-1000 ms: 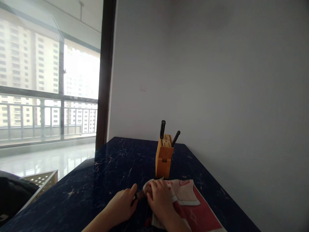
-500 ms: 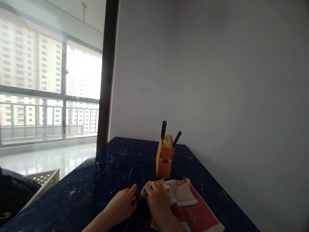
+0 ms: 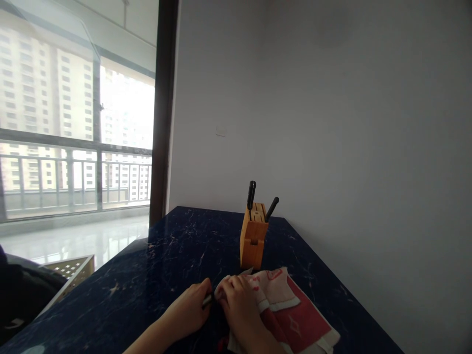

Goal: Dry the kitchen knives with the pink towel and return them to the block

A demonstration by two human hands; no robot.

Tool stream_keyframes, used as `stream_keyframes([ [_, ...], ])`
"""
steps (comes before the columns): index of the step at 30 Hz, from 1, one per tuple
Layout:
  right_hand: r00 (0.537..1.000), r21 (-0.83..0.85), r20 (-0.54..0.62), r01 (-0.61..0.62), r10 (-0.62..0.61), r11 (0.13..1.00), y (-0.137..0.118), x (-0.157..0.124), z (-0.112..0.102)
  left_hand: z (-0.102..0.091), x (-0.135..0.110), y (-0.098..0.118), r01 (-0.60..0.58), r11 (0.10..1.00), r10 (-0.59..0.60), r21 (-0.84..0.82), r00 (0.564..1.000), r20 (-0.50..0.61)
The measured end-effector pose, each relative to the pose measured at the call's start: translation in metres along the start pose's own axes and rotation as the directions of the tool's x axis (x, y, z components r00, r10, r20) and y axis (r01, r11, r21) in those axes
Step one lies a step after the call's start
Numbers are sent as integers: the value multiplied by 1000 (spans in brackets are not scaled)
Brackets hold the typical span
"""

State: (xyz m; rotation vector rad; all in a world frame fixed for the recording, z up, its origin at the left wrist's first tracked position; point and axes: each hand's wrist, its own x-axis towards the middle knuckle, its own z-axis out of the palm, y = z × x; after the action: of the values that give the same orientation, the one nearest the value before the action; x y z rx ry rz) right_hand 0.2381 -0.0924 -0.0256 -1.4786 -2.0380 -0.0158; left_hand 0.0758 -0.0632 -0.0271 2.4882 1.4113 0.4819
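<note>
My left hand [image 3: 186, 309] is closed around the dark handle of a kitchen knife [image 3: 207, 301]. My right hand [image 3: 241, 309] grips a fold of a red-and-white kitchen towel [image 3: 298, 319] right next to that handle. The cloth wraps the blade, which is hidden. Part of the towel spreads over the dark blue marble table [image 3: 177, 255] to the right of my hands. Ahead stands a wooden knife block [image 3: 253, 243], holding a black-handled knife [image 3: 251, 194] and a second dark handle [image 3: 272, 209].
The table's right side runs along a pale grey wall [image 3: 332, 123] with a small switch plate [image 3: 220, 131]. Left of the table stand a perforated beige crate [image 3: 70, 270] and a dark bag [image 3: 25, 290], with a glass balcony door [image 3: 81, 147] beyond.
My hands stay together on the knife and towel, shifting only slightly. The towel's folds have moved a little, and the whole scene has shifted slightly right in view.
</note>
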Motion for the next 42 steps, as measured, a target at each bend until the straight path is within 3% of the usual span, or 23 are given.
stream_keyframes([
  [8,1000,50,8,-30,29,998,2,2,-3,2,0,3,-47,998,45,-38,998,-44],
  [18,998,7,-37,-47,47,999,0,3,-2,1,-1,7,-63,998,63,-11,998,-24],
  [30,999,-57,-1,-47,47,997,-1,1,2,-1,-1,10,-21,1000,21,8,1000,10],
  [33,1000,-65,-7,-22,21,998,6,2,1,-2,-1,8,-27,1000,27,-7,1000,10],
  [38,993,-137,-14,-117,116,984,28,9,-8,-2,-1,6,-29,999,30,-34,999,15],
  [42,994,-121,-20,-113,111,986,28,7,-5,-1,-1,7,-19,1000,20,-21,1000,17],
])
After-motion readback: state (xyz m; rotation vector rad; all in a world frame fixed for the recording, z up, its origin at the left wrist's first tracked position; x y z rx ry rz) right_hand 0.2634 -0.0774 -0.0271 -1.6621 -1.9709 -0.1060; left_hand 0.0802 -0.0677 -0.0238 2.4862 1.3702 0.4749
